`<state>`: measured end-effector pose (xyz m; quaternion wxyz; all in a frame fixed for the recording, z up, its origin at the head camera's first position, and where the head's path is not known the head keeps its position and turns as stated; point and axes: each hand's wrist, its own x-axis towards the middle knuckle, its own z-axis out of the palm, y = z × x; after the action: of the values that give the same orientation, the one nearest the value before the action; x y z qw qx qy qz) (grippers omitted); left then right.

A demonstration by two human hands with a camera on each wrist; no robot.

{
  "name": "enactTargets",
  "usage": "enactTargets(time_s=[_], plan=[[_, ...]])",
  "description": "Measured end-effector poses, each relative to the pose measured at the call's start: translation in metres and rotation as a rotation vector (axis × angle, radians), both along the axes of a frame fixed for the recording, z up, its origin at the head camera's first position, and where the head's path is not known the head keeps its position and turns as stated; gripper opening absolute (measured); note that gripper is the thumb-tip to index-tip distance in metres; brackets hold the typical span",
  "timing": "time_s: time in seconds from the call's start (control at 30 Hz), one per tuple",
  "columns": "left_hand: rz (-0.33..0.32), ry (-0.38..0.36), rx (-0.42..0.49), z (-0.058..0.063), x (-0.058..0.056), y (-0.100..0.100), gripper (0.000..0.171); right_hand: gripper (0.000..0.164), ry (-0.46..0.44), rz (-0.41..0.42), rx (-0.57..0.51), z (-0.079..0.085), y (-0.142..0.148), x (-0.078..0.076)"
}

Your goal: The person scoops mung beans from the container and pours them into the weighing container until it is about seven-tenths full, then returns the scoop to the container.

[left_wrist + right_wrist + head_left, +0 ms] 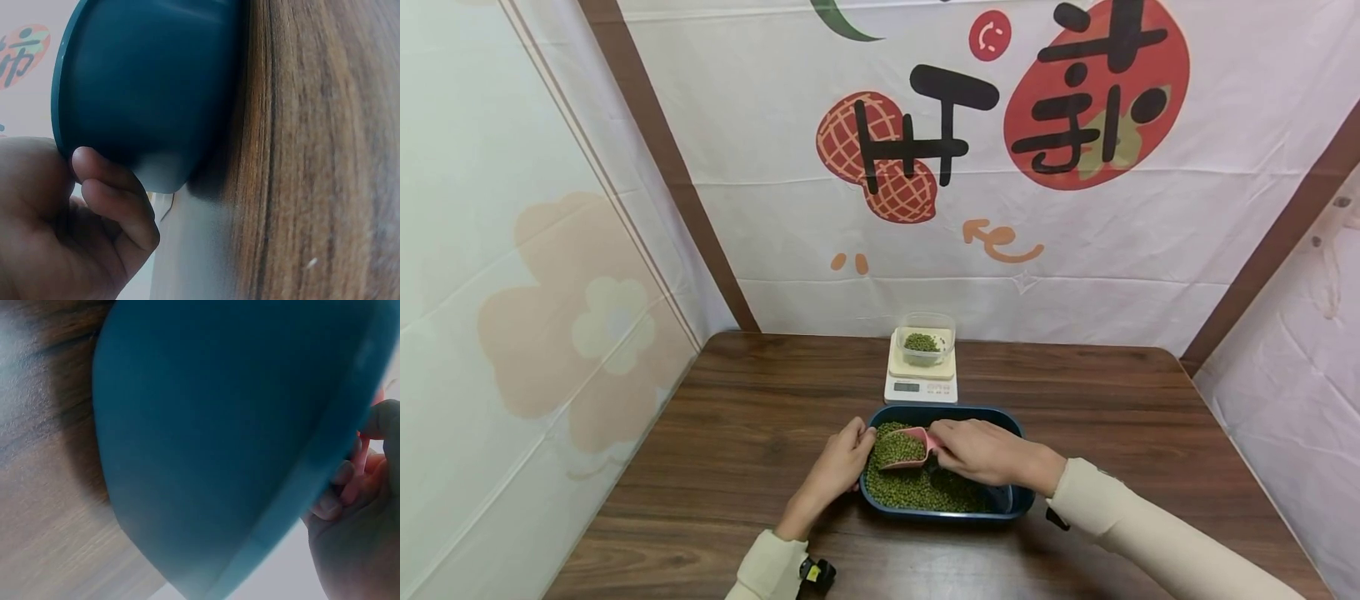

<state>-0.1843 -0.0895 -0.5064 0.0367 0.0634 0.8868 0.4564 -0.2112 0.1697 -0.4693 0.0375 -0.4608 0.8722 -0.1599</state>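
Occupying the centre of my head-cam feed, a blue bin (951,516) sits on a wood-grain table (752,433). (1) The L hand (841,457) steadies the bin's L end: its fingers curl against the outer wall just below the lip, as the L wrist cam shows, so I read it as mostly closed w/ the rim in its grip. (2) The R hand (977,450) is closed round the handle of a pink scoop (927,442); on the R wrist cam, part of that handle shows btwn thumb & fingers, the rest being hidden from me. (3) The scoop is inside the bin, L of its middle, mouth facing L, loaded w/ green beans (917,496) & w/ more of them around it. A bare blue patch shows near the bin's R end. (4) Just behind the bin I see a white scale (920,395) bearing a clear container (927,358) w/ a small heap of similar beans; the display digits are too small for me to read. (5) Beyond the table hangs a white cloth (760,217) w/ printed fruit & dark characters.
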Motion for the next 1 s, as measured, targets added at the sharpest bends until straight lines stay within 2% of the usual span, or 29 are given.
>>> enactTargets(time_s=[0.5, 1.0], plan=[[0.013, 0.008, -0.004, -0.001, -0.001, 0.0, 0.03, 0.01, 0.036, -0.033, -0.016, 0.003, 0.009, -0.001], [0.015, 0.008, -0.006, -0.001, -0.002, 0.0, 0.029, 0.01, 0.118, -0.079, -0.049, 0.007, 0.014, 0.0]])
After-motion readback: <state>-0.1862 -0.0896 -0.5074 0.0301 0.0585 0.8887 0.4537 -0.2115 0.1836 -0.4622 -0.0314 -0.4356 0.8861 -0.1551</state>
